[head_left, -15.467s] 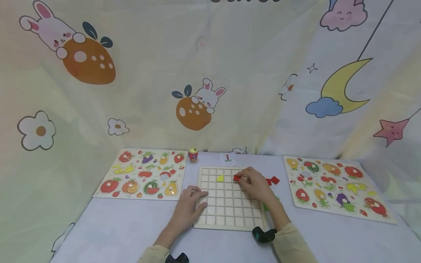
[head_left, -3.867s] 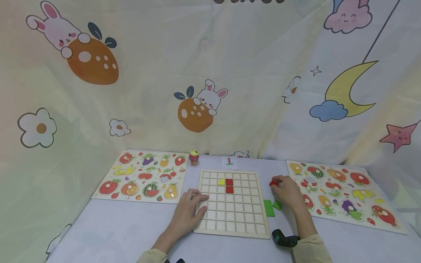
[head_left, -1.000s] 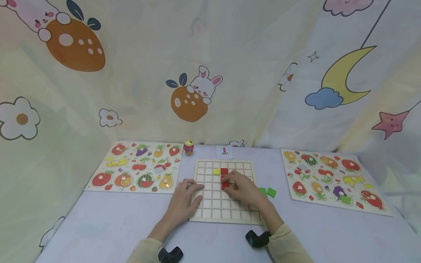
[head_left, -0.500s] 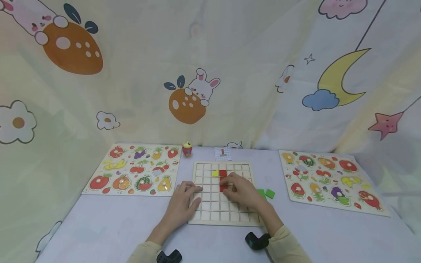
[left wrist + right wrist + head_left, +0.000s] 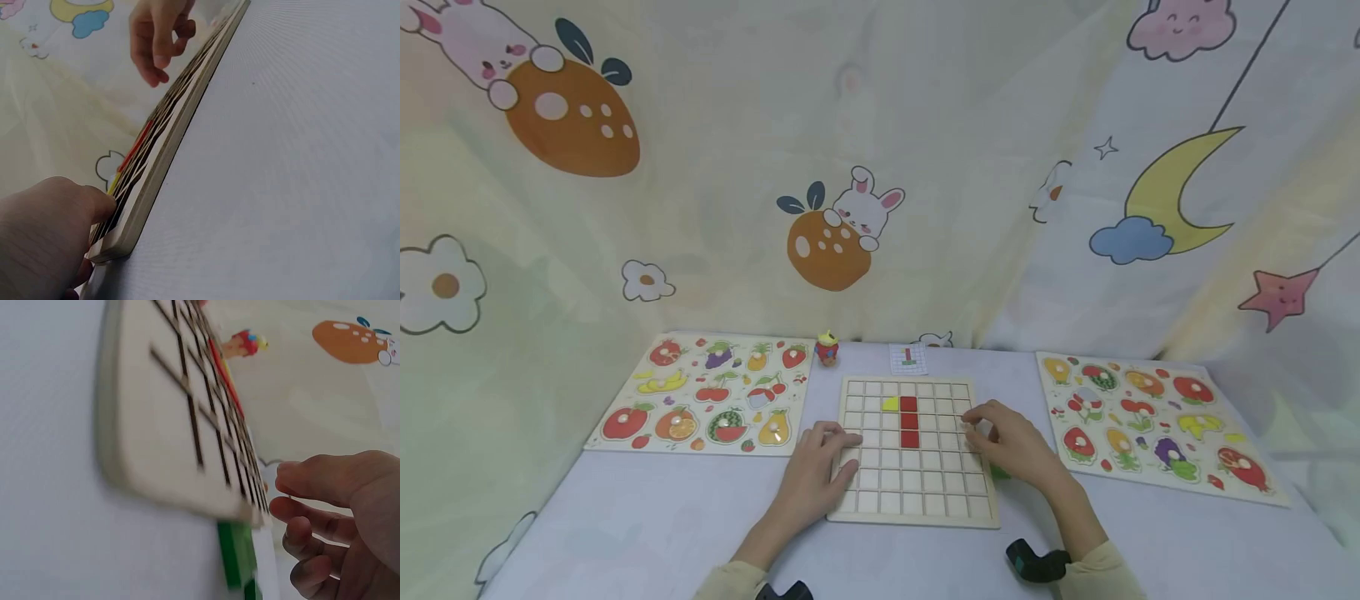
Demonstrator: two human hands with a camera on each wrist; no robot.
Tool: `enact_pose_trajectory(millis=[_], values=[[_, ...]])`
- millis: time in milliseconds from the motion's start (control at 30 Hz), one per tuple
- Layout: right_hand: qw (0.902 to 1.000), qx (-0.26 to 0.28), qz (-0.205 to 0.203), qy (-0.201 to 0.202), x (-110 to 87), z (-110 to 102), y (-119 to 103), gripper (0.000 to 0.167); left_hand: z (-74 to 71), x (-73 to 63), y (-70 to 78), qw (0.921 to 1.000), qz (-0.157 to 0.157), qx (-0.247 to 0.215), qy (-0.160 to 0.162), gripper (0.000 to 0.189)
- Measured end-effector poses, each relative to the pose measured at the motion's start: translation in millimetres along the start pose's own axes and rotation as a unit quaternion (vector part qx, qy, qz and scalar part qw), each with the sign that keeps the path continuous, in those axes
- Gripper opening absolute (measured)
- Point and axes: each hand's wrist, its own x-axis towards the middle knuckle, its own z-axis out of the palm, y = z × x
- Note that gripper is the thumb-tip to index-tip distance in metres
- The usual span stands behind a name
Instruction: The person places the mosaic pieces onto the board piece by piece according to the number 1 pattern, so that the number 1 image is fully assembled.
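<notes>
A wooden grid board (image 5: 932, 482) lies flat on the white table. Three red tiles (image 5: 909, 422) form a column in its upper middle, with a yellow tile (image 5: 891, 404) left of the top one. My left hand (image 5: 814, 473) rests at the board's left edge, its index finger and thumb touching the frame. Over the right edge hovers my right hand (image 5: 1021, 448), fingers loosely bent and nothing between them, as the right wrist view also shows. Green tiles (image 5: 236, 553) lie just past the board's right side; in the head view my right hand partly covers them.
Behind the board are a small card with a printed grid pattern (image 5: 908, 359) and a toy figure (image 5: 827, 348). Fruit puzzle boards lie at the left (image 5: 696, 392) and right (image 5: 1157, 425). A printed curtain (image 5: 955, 250) hangs behind the table.
Earlier the board bore only the yellow tile; now a column of three red tiles stands beside it. My right hand has left the lowest red tile and moved right. My left hand stays put.
</notes>
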Motion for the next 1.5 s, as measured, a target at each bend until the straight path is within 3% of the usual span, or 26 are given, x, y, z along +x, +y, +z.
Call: enact_pose_trajectory(millis=[233,500,1033,1500], values=[[0.9981,-0.051,0.02,0.028,-24.7,-14.1,23.6,0.022,-0.4,-1.4,0.9,1.0,0.005,0.0,0.002,0.03],[0.9962,-0.072,0.048,0.01,-41.1,-22.1,37.9,0.03,-1.8,-0.6,2.2,1.0,0.003,0.0,-0.002,0.03],[0.9941,-0.092,0.057,0.0,-41.8,-18.3,42.1,0.03,-0.7,-5.2,-0.2,1.0,-0.007,-0.004,-0.002,0.03],[0.9968,-0.066,0.025,0.037,-37.5,-16.9,36.7,0.027,-0.4,-1.3,-0.7,1.0,0.004,-0.001,-0.001,0.029]])
